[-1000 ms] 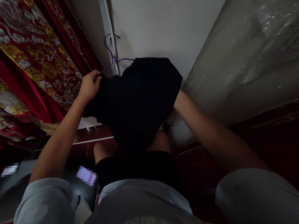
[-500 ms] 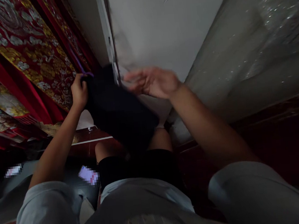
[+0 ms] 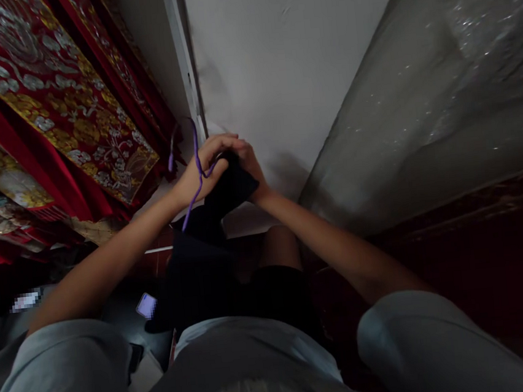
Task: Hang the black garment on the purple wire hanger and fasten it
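Note:
A dark navy cloth point(image 3: 233, 189) is bunched between my two hands, and its lower part hangs down over my lap. My left hand point(image 3: 201, 174) curls over the cloth's top end, thumb in front. Close against it, my right hand point(image 3: 253, 169) wraps the far side of the same end, its fingers partly hidden. A purple cord point(image 3: 198, 165) loops over the back of my left hand and runs down onto the cloth. The cord's loose tip hangs to the left of that hand. In the dim light I cannot tell what kind of item the cloth is.
Red hangings point(image 3: 91, 114) with gold and silver embroidery fill the left side. A pale wall panel point(image 3: 270, 53) stands ahead, and clear plastic sheeting point(image 3: 419, 107) covers the right. A phone point(image 3: 146, 305) with a lit screen lies at lower left, near another bright, blurred-out patch.
My right hand has come left and closed on the cloth. My left hand has moved right to meet it. The cloth, spread out before, is now gathered at the top.

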`<state>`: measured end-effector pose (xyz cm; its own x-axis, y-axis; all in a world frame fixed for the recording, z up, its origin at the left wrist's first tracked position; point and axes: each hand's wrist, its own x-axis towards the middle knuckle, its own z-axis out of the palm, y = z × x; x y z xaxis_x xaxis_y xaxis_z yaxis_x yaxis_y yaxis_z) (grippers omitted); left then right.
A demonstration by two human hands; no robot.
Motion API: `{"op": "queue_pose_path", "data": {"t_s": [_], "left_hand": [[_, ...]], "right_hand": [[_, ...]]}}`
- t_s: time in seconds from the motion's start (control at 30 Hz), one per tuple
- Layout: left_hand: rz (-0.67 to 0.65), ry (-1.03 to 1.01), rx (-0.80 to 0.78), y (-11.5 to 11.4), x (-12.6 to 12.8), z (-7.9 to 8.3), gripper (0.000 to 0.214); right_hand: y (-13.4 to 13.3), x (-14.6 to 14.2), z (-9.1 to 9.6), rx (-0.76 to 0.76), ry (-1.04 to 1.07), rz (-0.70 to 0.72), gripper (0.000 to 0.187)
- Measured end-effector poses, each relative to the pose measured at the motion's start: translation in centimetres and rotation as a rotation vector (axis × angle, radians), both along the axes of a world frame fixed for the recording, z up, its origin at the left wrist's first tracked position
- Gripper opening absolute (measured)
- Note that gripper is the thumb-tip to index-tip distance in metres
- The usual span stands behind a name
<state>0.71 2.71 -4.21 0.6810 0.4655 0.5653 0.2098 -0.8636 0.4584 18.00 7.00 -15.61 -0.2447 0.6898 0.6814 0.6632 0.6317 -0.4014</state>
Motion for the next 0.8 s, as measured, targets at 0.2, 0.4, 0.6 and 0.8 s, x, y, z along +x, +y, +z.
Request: {"op": "queue_pose_path", "data": {"t_s": [0.2, 0.4, 0.6, 0.8], "left_hand": [[0.423, -0.046, -0.190, 4.8, -7.8, 2.2, 0.035], [0.671, -0.027, 0.522, 0.8, -11.5, 2.3, 0.036], [0.552, 0.651, 0.325, -1.7, -5.8, -3.3, 0.058], [0.729, 0.654, 0.098, -0.4, -3.8, -8.9, 0.031]], "right_hand": [[-1.0, 6.4, 0.7, -0.003, -0.003, -0.382, 0.064], [-1.0, 6.8, 5.5, -0.041, 0.110, -0.600, 0.058], [-2.0, 4.6, 9.1, -0.050, 0.004, -0.503, 0.047], [-3.0, 6.4, 6.7, -0.032, -0.079, -0.463, 0.085]]}}
